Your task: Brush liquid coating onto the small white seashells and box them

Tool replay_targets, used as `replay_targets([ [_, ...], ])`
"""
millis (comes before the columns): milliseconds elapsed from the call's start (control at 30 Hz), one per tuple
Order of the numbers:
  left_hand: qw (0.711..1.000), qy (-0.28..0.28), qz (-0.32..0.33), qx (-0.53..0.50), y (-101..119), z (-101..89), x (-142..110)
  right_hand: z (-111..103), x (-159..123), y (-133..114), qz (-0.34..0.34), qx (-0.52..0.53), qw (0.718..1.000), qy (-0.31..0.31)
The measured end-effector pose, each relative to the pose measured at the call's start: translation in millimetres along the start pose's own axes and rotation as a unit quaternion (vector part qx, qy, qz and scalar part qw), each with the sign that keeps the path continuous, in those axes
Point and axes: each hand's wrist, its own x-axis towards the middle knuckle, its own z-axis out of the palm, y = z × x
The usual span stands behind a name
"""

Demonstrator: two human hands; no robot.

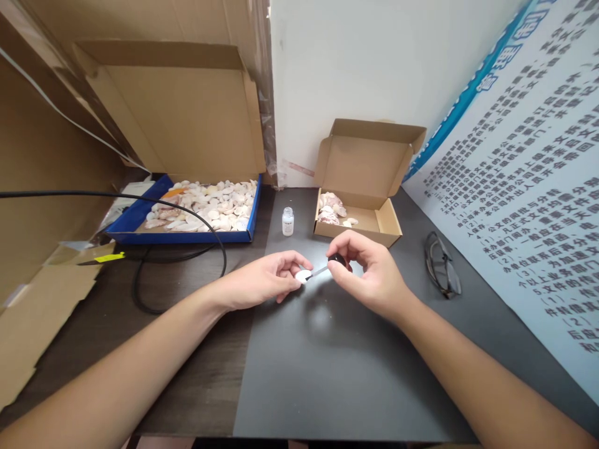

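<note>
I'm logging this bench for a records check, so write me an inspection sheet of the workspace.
Surface: dark wood-grain tabletop, matte grey sheet with small specks.
Job's things: small white shell; round black cap with thin applicator; small uncapped glass bottle; blue-walled cardboard box and small brown cardboard box, both open, holding shells.
Clutter: dark-framed glasses, yellow strip.
Grippers: bare left hand holds the shell; bare right hand holds the cap.
Cables: black cable looped near the blue-walled box; thin white cable, far left.
Surroundings: white panel, blue-and-white printed poster.
</note>
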Motion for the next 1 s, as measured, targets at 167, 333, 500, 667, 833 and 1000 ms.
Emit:
replay_targets([
  [167, 1.000, 0.002, -0.006, -0.008, 0.0, 0.7, 0.1, -1.0, -0.3, -1.4, 0.003, 0.002, 1.000, -0.001],
  [333, 1.000, 0.000, 0.003, 0.000, -0.2, 0.7, 0.7, 0.1, 0.4, -0.4, 0.012, -0.013, 1.000, -0.006],
  [500, 1.000, -0.002, 0.004, 0.006, 0.4, 0.7, 0.5, 0.2, 0.4, -0.3, 0.011, -0.002, 1.000, -0.008],
  [667, 1.000, -0.004, 0.007, 0.004, 0.3, 0.4, 0.1, 0.7, -0.3, -1.7, 0.010, 0.014, 1.000, -0.014],
  [833, 1.000, 0.001, 0.002, 0.003, 1.3, 1.1, -0.8, -0.1, 0.1, -3.4, 0.004, 0.003, 1.000, -0.010],
  [1000, 1.000, 0.006, -0.001, -0.008, 0.7, 1.3, -0.8, -0.9, 0.3, -2.9, 0.000, -0.020, 1.000, -0.014],
])
